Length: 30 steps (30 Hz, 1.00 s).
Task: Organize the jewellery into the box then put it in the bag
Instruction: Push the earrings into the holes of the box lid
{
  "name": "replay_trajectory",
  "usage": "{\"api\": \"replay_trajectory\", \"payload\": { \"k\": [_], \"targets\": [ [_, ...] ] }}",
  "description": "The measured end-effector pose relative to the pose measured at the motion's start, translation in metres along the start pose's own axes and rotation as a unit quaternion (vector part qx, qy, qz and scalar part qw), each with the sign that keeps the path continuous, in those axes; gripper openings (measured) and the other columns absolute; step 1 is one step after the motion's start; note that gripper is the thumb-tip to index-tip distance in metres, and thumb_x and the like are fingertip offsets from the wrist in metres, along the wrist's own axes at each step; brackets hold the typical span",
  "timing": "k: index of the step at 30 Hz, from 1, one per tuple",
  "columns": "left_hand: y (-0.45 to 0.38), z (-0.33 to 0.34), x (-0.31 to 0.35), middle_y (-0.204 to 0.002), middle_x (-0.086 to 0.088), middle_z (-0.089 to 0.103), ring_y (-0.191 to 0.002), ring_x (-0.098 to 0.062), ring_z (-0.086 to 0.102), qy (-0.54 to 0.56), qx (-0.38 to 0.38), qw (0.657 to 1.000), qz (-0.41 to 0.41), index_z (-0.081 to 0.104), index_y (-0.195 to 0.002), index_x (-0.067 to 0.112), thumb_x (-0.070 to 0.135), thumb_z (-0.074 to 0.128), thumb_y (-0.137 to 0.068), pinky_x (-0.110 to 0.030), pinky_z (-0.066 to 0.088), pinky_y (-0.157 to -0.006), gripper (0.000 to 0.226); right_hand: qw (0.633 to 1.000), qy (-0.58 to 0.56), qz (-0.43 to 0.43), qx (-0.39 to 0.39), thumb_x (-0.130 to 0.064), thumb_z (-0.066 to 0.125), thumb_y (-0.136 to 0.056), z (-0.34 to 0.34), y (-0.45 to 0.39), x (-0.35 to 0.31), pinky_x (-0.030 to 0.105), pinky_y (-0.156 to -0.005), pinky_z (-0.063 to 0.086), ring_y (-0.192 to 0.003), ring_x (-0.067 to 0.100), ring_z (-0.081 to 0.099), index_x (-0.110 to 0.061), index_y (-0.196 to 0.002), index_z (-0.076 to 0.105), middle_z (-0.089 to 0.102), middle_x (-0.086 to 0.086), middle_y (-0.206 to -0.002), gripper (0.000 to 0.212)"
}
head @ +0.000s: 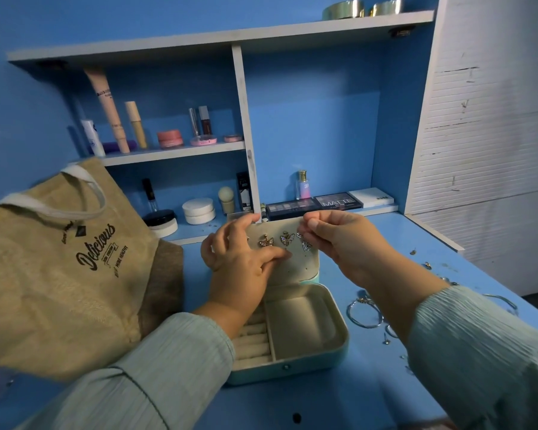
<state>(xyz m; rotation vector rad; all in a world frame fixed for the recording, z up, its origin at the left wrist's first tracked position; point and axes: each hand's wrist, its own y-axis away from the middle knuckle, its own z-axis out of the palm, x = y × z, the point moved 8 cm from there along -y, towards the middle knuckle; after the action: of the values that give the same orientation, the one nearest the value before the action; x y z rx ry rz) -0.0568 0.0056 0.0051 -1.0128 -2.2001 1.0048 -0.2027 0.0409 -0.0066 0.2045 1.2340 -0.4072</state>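
On far lid panel of box (311,321), right hand (339,243) pinches heart earring (306,245) at right edge, left hand (239,259) braces lid w/ straight fingers; loose hoops (365,311) lie right, nearer right hand.

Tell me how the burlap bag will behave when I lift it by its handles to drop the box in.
The burlap bag slumps and creases on the desk, so it will probably sag and its mouth may close. It looks empty, so likely light. The open jewellery box looks rigid; its weight may pull the bag lopsided.

Rough woven burlap bag (59,274), matt velvety-lined jewellery box (295,324), shiny metal hoops (364,313), smooth painted desk (370,392).
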Motion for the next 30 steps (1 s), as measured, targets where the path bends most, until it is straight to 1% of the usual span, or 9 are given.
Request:
{"api": "replay_trajectory", "payload": {
  "k": [3, 9, 13, 16, 19, 23, 25, 27, 30],
  "targets": [
    [0.000, 0.000, -0.003, -0.126, -0.006, 0.051, -0.112, -0.031, 0.030, -0.012, 0.005, 1.000, 0.004, 0.073, -0.074, 0.039, 0.040, 0.064, -0.075, -0.061, 0.038, -0.087, 0.009, 1.000, -0.002, -0.004, -0.001, 0.004, 0.050, -0.091, 0.000, 0.002, 0.000, 0.015, -0.074, 0.053, -0.075, 0.013, 0.059, -0.006, -0.076, 0.061, 0.060, 0.007, -0.075, 0.021],
    [-0.001, -0.002, -0.001, -0.123, -0.003, 0.049, -0.108, -0.031, 0.031, -0.031, 0.014, 0.999, 0.021, 0.073, -0.075, 0.039, 0.038, 0.070, -0.073, -0.064, 0.039, -0.084, 0.004, 1.000, 0.002, -0.009, -0.004, 0.004, 0.050, -0.091, 0.001, 0.006, -0.002, 0.015, -0.073, 0.053, -0.074, 0.013, 0.059, -0.007, -0.076, 0.062, 0.061, 0.006, -0.073, 0.022],
    [-0.002, -0.002, 0.000, -0.122, 0.003, 0.040, -0.108, -0.030, 0.031, -0.026, 0.013, 0.999, 0.021, 0.073, -0.075, 0.040, 0.047, 0.048, -0.078, -0.062, 0.040, -0.084, 0.026, 1.000, 0.007, -0.013, -0.003, 0.004, 0.050, -0.091, 0.001, 0.008, -0.003, 0.015, -0.074, 0.053, -0.074, 0.013, 0.059, -0.007, -0.076, 0.062, 0.061, 0.005, -0.073, 0.022],
    [-0.002, -0.005, 0.001, -0.120, -0.003, 0.051, -0.107, -0.030, 0.032, -0.038, 0.018, 0.999, 0.027, 0.074, -0.074, 0.039, 0.041, 0.067, -0.073, -0.061, 0.038, -0.084, 0.007, 1.000, 0.004, -0.013, -0.002, 0.004, 0.050, -0.091, 0.001, 0.009, -0.003, 0.015, -0.073, 0.053, -0.074, 0.013, 0.059, -0.006, -0.075, 0.062, 0.061, 0.006, -0.073, 0.022],
    [-0.002, -0.006, 0.001, -0.120, -0.001, 0.048, -0.107, -0.030, 0.032, -0.039, 0.028, 0.998, 0.028, 0.074, -0.075, 0.038, 0.042, 0.062, -0.075, -0.058, 0.037, -0.085, 0.013, 1.000, 0.004, -0.011, -0.003, 0.004, 0.050, -0.091, 0.002, 0.009, -0.003, 0.015, -0.074, 0.053, -0.075, 0.013, 0.059, -0.006, -0.076, 0.062, 0.061, 0.006, -0.074, 0.022],
    [-0.001, -0.004, 0.000, -0.119, -0.004, 0.051, -0.107, -0.030, 0.032, -0.038, 0.030, 0.999, 0.024, 0.074, -0.075, 0.036, 0.033, 0.077, -0.069, -0.057, 0.035, -0.086, 0.007, 1.000, 0.004, -0.009, 0.000, 0.004, 0.050, -0.091, 0.002, 0.010, -0.003, 0.015, -0.074, 0.053, -0.075, 0.013, 0.059, -0.006, -0.077, 0.062, 0.061, 0.006, -0.075, 0.021],
    [-0.001, -0.004, -0.002, -0.119, -0.005, 0.053, -0.107, -0.030, 0.032, -0.039, 0.035, 0.998, 0.021, 0.074, -0.075, 0.037, 0.036, 0.073, -0.072, -0.056, 0.034, -0.087, 0.003, 1.000, 0.004, -0.010, 0.002, 0.004, 0.050, -0.091, 0.002, 0.011, -0.003, 0.015, -0.074, 0.053, -0.074, 0.012, 0.060, -0.006, -0.077, 0.062, 0.062, 0.006, -0.074, 0.021],
    [-0.001, -0.004, -0.002, -0.119, -0.004, 0.052, -0.107, -0.030, 0.033, -0.043, 0.038, 0.998, 0.017, 0.074, -0.075, 0.038, 0.043, 0.063, -0.075, -0.053, 0.032, -0.088, 0.012, 1.000, 0.001, -0.009, 0.002, 0.004, 0.051, -0.091, 0.002, 0.011, -0.003, 0.015, -0.073, 0.053, -0.074, 0.012, 0.060, -0.006, -0.077, 0.062, 0.062, 0.006, -0.074, 0.021],
    [-0.002, -0.003, -0.002, -0.121, -0.002, 0.048, -0.107, -0.030, 0.032, -0.040, 0.039, 0.998, 0.018, 0.074, -0.076, 0.036, 0.042, 0.065, -0.075, -0.053, 0.035, -0.085, 0.011, 1.000, -0.001, -0.007, 0.002, 0.004, 0.050, -0.091, 0.002, 0.013, -0.003, 0.014, -0.073, 0.053, -0.074, 0.012, 0.060, -0.006, -0.077, 0.062, 0.061, 0.006, -0.074, 0.021]
  ]
}}
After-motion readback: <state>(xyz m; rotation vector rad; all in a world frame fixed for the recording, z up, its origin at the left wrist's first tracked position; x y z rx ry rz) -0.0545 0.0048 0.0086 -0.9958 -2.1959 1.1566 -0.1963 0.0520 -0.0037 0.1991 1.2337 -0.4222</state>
